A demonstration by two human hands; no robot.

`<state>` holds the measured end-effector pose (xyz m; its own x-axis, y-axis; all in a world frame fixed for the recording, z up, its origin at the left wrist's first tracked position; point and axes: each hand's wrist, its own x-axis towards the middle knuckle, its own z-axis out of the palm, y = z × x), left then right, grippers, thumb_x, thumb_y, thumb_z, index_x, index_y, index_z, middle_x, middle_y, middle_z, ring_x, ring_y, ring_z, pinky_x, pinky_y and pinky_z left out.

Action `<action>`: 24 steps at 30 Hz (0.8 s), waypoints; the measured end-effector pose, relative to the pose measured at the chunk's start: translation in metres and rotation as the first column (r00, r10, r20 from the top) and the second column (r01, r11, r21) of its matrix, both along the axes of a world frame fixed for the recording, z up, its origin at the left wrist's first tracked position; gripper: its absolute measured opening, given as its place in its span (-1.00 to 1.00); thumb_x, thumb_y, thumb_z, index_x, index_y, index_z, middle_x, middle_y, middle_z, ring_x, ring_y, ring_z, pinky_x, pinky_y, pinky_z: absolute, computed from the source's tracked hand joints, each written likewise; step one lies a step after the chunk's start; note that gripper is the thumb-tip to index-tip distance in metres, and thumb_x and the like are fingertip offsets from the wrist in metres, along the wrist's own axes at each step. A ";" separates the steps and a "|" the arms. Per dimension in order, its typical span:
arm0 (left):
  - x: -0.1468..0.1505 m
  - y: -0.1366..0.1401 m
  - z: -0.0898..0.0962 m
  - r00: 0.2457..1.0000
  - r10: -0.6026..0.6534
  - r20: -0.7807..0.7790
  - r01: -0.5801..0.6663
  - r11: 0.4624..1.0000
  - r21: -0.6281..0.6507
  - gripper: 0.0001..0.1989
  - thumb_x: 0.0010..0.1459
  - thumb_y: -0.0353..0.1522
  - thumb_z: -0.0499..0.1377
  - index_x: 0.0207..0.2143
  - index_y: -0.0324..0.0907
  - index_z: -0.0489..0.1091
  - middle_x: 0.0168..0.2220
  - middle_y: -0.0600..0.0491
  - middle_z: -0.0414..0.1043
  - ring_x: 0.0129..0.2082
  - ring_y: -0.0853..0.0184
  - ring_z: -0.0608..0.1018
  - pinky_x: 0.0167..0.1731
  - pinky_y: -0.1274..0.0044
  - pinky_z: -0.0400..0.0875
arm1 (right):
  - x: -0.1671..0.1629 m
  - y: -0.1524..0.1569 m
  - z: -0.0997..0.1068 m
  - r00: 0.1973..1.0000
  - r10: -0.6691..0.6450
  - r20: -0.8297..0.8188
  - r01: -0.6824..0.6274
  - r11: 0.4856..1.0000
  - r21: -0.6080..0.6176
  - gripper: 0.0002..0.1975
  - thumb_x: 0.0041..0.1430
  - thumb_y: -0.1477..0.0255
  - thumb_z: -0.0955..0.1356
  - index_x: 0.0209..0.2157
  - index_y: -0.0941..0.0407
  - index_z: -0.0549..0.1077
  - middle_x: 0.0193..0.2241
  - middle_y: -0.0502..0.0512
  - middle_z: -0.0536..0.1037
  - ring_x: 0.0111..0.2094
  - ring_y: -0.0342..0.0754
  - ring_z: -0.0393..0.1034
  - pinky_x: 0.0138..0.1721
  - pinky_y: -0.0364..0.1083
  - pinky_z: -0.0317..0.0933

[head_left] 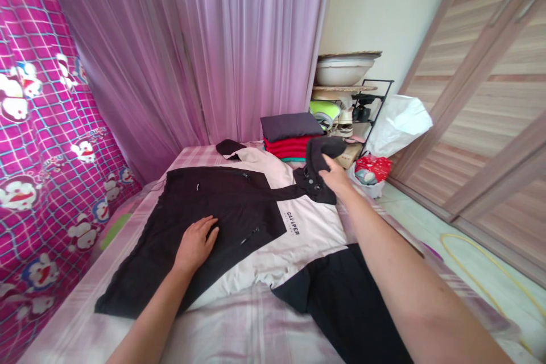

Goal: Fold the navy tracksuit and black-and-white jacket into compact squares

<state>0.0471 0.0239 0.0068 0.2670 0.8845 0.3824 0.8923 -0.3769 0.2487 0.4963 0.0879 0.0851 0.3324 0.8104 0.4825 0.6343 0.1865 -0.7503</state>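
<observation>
A black and white jacket (pixel 230 205) lies spread front side up across the bed, its hem toward the left and its collar toward the right. White lettering panels and dark zipped pockets show on its front. My left hand (pixel 198 242) rests flat on the black lower part, fingers stretched out and holding nothing. At the neck end, my right hand (pixel 336 177) is closed on the black hood (pixel 318 153), which stands raised off the bed. One black sleeve (pixel 341 290) stretches toward me, partly behind my right forearm. The other sleeve's dark cuff (pixel 230 148) shows at the far side.
Folded clothes (pixel 290 131), dark over red, are stacked at the bed's far edge before a purple curtain (pixel 256 40). A rack (pixel 375 102) with shoes and a basin (pixel 343 70) stands behind, near bags (pixel 371 173). A wooden wardrobe (pixel 490 96) is at the right.
</observation>
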 end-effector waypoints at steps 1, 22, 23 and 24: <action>0.000 0.000 0.000 1.000 0.001 0.000 -0.001 1.000 0.001 -0.55 0.27 -0.15 -0.05 0.00 -0.13 0.49 0.09 -0.08 0.49 0.10 0.14 0.50 0.18 0.23 0.33 | -0.017 -0.007 0.003 0.981 0.094 0.168 -0.089 0.995 -0.036 -0.34 0.02 0.59 0.29 0.20 0.02 0.36 -0.02 0.07 0.56 -0.03 0.00 0.42 0.09 0.01 0.27; 0.120 0.062 0.102 0.942 0.005 0.335 0.053 0.985 -0.164 -0.39 0.21 -0.02 0.08 0.20 -0.15 0.30 0.21 -0.08 0.37 0.17 0.14 0.43 0.17 0.37 0.29 | -0.065 -0.069 -0.043 0.807 0.125 0.577 -0.094 0.992 -0.084 -0.72 0.19 0.31 0.33 -0.09 0.08 0.51 -0.02 0.21 0.53 0.02 0.11 0.37 0.03 0.07 0.20; 0.131 0.071 0.108 0.940 0.030 0.340 0.043 0.978 -0.206 -0.37 0.20 0.00 0.09 0.21 -0.17 0.29 0.21 -0.11 0.37 0.17 0.12 0.43 0.16 0.36 0.28 | -0.063 -0.070 -0.049 0.816 0.103 0.568 -0.074 0.995 -0.073 -0.65 0.19 0.30 0.33 -0.01 0.09 0.48 0.05 0.23 0.49 0.08 0.14 0.33 0.06 0.11 0.18; 0.139 0.081 0.113 0.938 0.053 0.342 0.040 0.965 -0.258 -0.34 0.18 0.02 0.11 0.21 -0.17 0.29 0.21 -0.13 0.37 0.18 0.10 0.42 0.16 0.35 0.27 | -0.062 -0.071 -0.055 0.821 0.091 0.563 -0.058 0.995 -0.076 -0.59 0.18 0.30 0.33 0.06 0.09 0.45 0.10 0.25 0.46 0.12 0.16 0.30 0.08 0.14 0.16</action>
<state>0.1865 0.1045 0.1197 0.1543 0.9658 0.2085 0.7367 -0.2531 0.6271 0.4347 0.0173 0.0306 -0.0476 0.8513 0.5226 0.9359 0.2208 -0.2744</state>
